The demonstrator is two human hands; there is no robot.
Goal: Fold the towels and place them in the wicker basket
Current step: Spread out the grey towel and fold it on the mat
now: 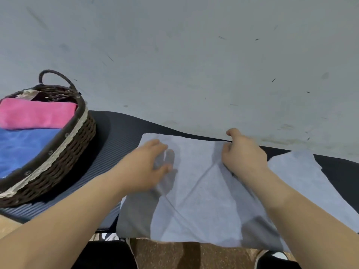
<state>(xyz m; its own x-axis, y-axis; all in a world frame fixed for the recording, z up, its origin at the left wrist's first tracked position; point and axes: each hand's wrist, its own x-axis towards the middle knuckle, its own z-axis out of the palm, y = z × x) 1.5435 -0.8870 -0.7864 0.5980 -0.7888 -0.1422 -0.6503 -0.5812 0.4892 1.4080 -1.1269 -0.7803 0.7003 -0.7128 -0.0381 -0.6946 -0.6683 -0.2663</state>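
Observation:
A pale grey towel (196, 193) lies spread on a dark ribbed mat (114, 144), its near edge hanging over the mat's front. My left hand (143, 164) hovers just over or rests on the towel's left part, fingers relaxed and spread. My right hand (244, 154) has its fingers curled and pinches the cloth near the towel's far edge, where creases run out from the grip. The wicker basket (75, 144) stands at the left on the mat. It holds a folded pink towel (37, 113) and a folded blue towel (25, 146).
A grey wall (194, 55) rises right behind the mat. Brown patterned floor (184, 253) shows below the mat's front edge, with dark shapes at the bottom corners. The basket has a loop handle (54, 76) at its far side.

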